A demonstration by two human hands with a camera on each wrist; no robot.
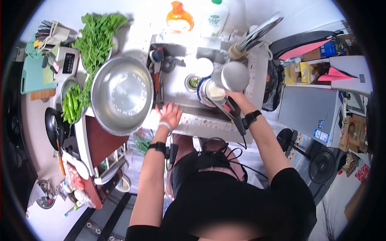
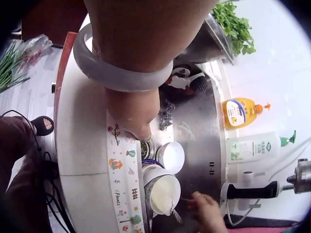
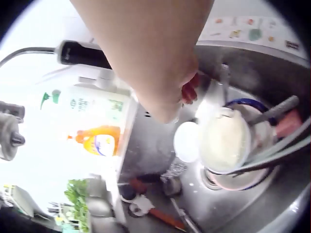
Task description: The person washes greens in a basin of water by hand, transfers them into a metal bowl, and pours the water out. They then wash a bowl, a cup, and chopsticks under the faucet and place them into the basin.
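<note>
My left hand (image 1: 171, 114) rests with spread fingers on the sink's front edge; in the left wrist view its fingers are mostly hidden. Over the sink's right side is my right hand (image 2: 208, 213), bent fingers (image 3: 189, 91) beside a white container (image 3: 223, 141) with pale contents. Whether it holds anything is unclear, and a round grey thing (image 1: 235, 76) partly covers it in the head view. The container stands among stacked dishes and utensils. A small white bowl (image 2: 171, 158) is beside it, near the drain (image 1: 194, 82) with green bits.
Left of the sink stands a large metal basin (image 1: 122, 96), with leafy greens (image 1: 94, 42) and green peppers (image 1: 71, 105) beyond. An orange bottle (image 2: 239, 112) and a white bottle (image 2: 252, 147) line the back. Orange-handled tools (image 3: 165, 218) lie in the sink's left side.
</note>
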